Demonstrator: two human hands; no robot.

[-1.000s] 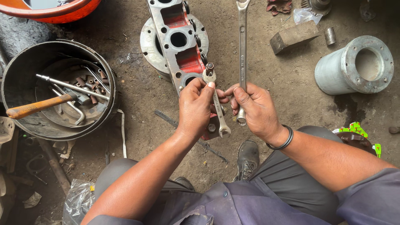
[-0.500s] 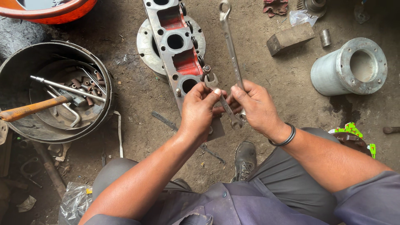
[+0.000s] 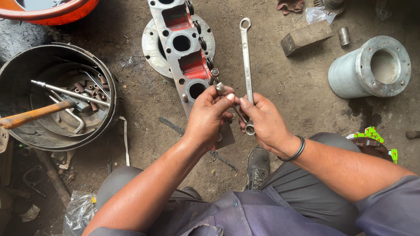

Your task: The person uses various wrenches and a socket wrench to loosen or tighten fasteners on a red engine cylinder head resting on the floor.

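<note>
Head view: bare dirt floor of a workshop, stained and littered. At nine o'clock, round black metal tub with hammer and loose tools inside. At twelve, grey-and-red engine casting lying on a round flange. At two, grey flanged cylinder on its side; near one, wooden block. At three to four, green-and-white printed package by the knee; at seven, crumpled clear plastic bag. Centre: right hand, grip closed around a long ring spanner pointing to twelve; left hand, fingertips pinching a small socket piece, touching the spanner's shank.
</note>
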